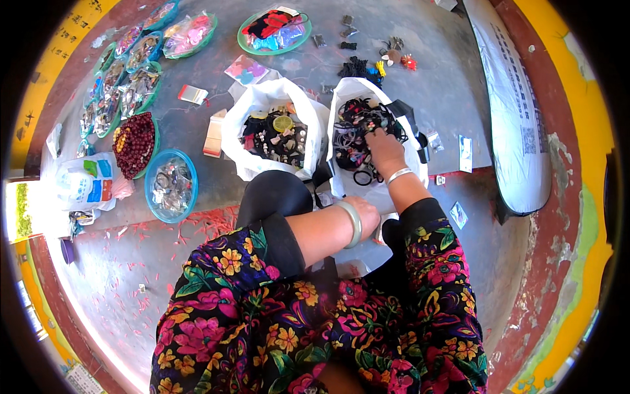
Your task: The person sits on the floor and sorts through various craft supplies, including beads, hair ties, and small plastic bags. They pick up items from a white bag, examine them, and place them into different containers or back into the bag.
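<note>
My right hand, with a silver bracelet at the wrist, reaches into the white bag on the right. Its bunched fingers are partly sunk in a tangle of mostly black hair ties and look closed on some of them. Just below that bag rests my left hand, a pale green bangle on its arm. Its fingers are turned away and hidden. Beside the first bag stands another white bag, its rim rolled down, holding dark hair accessories and a round yellow-green piece.
At the left are several baskets of packaged small goods, dark red beads and a blue round basket. A green basket stands at the far side. Black bundles lie beyond the bags. A long silvery wrapped package borders the right.
</note>
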